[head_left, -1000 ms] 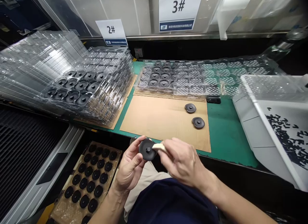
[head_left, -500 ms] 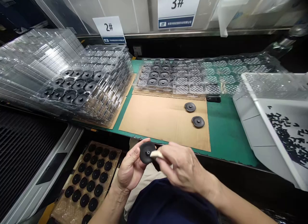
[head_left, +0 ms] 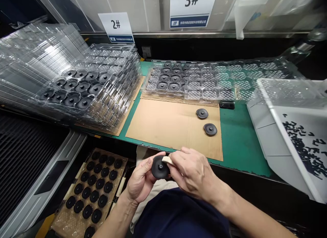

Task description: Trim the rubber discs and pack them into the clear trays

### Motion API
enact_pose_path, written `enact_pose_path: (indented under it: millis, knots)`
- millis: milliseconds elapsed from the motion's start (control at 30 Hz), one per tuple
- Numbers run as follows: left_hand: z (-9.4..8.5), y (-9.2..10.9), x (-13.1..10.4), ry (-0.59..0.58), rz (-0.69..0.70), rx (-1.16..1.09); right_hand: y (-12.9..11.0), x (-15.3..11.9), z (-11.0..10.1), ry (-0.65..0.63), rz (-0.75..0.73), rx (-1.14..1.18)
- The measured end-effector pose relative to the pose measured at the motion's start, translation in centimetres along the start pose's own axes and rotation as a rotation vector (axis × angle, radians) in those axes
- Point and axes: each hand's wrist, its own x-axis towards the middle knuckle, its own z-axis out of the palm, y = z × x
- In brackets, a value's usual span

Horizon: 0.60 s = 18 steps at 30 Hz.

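Observation:
In front of my lap, my left hand (head_left: 141,178) grips a round black plastic disc (head_left: 158,172) by its edge, its raised centre hub facing up. My right hand (head_left: 191,169) pinches a small cream-coloured piece (head_left: 168,160), which rests against the disc's upper right rim. What kind of piece it is I cannot make out, as the fingers cover most of it. Two similar black discs, one farther back (head_left: 202,113) and one nearer (head_left: 210,129), lie on the right part of the cardboard sheet (head_left: 158,120) beyond my hands.
A tall stack of clear trays (head_left: 114,105) with black discs stands at left. Another clear tray (head_left: 168,93) with discs lies behind the cardboard. The grey bin (head_left: 265,135) at right contains small black parts. Below left, a disc-filled tray (head_left: 63,221) sits beneath the table edge.
The cream piece has shifted from near the disc's hub up to its upper right rim. Both hands and the disc sit slightly farther right and lower in view.

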Motion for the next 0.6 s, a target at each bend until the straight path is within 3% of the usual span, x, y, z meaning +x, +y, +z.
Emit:
enact_pose_path:
  millis: [433,500,600]
  knots:
    - [-1.6,-1.7,0.5,-0.131,-0.237,-0.07,-0.5,1.7,-1.0,-0.24,-0.288,-0.155]
    - [-1.3,-1.6,0.7,-0.113,-0.166,-0.125,-0.4,1.6,-0.5,-0.175,-0.246,-0.147]
    - [-0.7,-1.1,1.0,-0.023,0.097,-0.143,-0.6,0.9,0.5,-0.045,0.039,-0.014]
